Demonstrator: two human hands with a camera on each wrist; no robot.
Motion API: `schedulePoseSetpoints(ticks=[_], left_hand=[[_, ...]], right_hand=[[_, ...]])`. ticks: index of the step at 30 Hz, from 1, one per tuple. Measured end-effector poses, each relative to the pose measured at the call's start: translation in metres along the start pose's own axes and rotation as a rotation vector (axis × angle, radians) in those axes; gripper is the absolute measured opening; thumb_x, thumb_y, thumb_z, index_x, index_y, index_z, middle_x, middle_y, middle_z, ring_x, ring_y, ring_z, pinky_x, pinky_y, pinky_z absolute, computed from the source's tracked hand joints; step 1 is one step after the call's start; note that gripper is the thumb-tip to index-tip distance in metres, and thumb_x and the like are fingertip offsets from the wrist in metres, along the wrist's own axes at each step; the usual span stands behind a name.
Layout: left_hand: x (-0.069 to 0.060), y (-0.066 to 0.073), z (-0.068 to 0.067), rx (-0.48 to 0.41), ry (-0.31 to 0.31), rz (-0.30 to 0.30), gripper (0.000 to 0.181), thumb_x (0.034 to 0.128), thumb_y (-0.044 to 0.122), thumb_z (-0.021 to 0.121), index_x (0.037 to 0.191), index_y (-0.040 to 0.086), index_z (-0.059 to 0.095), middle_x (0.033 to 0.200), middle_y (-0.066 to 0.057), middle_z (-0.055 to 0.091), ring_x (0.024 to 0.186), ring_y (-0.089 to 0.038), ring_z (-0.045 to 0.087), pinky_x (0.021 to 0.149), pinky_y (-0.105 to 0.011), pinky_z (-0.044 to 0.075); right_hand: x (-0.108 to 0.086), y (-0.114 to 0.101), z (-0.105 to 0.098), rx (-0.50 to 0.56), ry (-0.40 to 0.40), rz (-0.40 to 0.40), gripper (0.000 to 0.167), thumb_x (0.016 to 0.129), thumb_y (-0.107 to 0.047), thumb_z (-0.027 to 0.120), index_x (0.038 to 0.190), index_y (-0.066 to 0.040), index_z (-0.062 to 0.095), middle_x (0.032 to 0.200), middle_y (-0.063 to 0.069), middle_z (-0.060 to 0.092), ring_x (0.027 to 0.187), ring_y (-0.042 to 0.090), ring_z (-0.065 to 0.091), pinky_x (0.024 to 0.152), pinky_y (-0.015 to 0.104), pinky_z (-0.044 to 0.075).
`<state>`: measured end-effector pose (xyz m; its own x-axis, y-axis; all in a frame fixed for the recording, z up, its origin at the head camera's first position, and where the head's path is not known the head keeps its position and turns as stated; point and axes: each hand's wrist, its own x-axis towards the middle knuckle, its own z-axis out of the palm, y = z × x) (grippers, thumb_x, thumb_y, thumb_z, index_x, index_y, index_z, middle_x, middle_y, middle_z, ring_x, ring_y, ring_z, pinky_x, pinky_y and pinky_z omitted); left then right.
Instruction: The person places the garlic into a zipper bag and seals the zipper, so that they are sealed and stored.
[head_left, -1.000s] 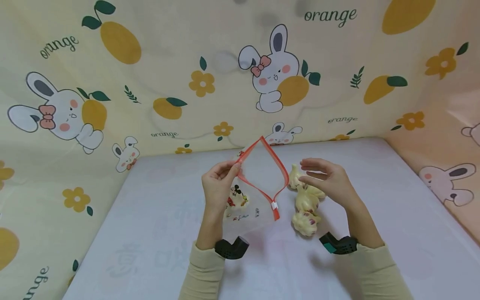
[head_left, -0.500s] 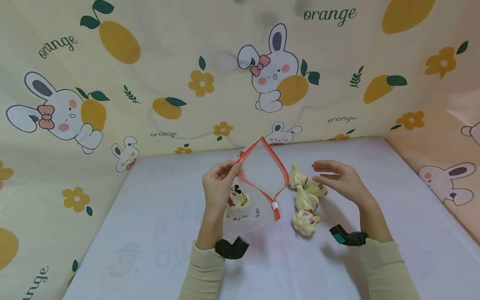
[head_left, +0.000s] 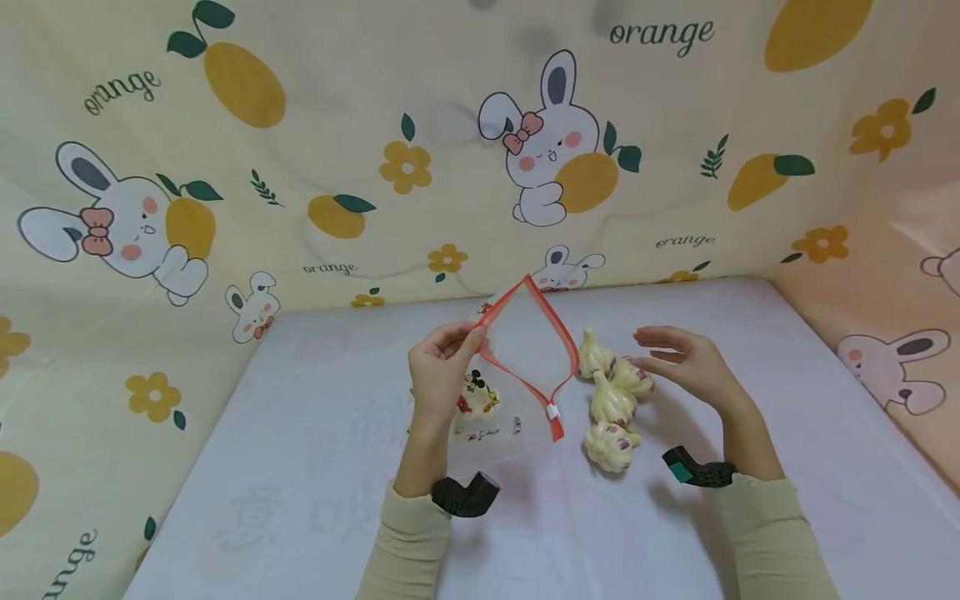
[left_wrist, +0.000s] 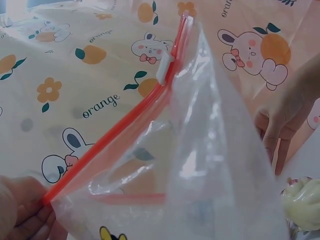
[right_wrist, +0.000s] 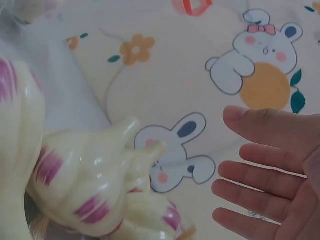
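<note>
At nine o'clock of a clear, printed plastic bag [head_left: 501,437], the person's left hand [head_left: 438,371] pinches its red zip rim [head_left: 557,321]; a light, steady pinch should serve best, leaving the white plastic slider [head_left: 552,412] at five o'clock and the mouth gaping. At the bag's three o'clock lie four glossy cream garlic bulbs [head_left: 613,403] streaked purple, and at their two the right hand [head_left: 688,362] holds nothing, fingers apart from thumb. The bag's small script I can't read, but "orange" shows plainly on the pale-yellow rabbit-print cloth [head_left: 442,58] at twelve.

Beige sleeves [head_left: 408,537]; black wrist cameras [head_left: 463,497], teal patch [head_left: 681,472].
</note>
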<state>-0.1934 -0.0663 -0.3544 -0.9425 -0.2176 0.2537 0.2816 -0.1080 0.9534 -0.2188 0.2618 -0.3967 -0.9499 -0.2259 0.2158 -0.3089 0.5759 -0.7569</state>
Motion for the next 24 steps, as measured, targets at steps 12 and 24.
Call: schedulePoseSetpoints(ticks=[12, 24], left_hand=[[0.000, -0.002, 0.001, -0.003, -0.009, 0.003, 0.019, 0.0838, 0.001, 0.071, 0.097, -0.013, 0.067, 0.069, 0.014, 0.067, 0.066, 0.001, 0.065, 0.066, -0.013, 0.053], [0.000, -0.003, 0.002, 0.010, -0.009, -0.004, 0.019, 0.0841, 0.001, 0.071, 0.097, -0.012, 0.067, 0.069, 0.014, 0.067, 0.066, 0.001, 0.065, 0.066, -0.012, 0.053]], right_hand=[[0.001, 0.013, 0.001, 0.041, 0.022, 0.035, 0.048, 0.087, -0.017, 0.071, 0.127, 0.006, 0.056, 0.126, 0.030, 0.060, 0.095, -0.024, 0.050, 0.083, 0.000, 0.045], [0.003, 0.024, 0.003, 0.003, 0.003, 0.129, 0.053, 0.088, -0.024, 0.071, 0.130, 0.003, 0.055, 0.130, 0.027, 0.059, 0.110, 0.013, 0.065, 0.087, 0.006, 0.049]])
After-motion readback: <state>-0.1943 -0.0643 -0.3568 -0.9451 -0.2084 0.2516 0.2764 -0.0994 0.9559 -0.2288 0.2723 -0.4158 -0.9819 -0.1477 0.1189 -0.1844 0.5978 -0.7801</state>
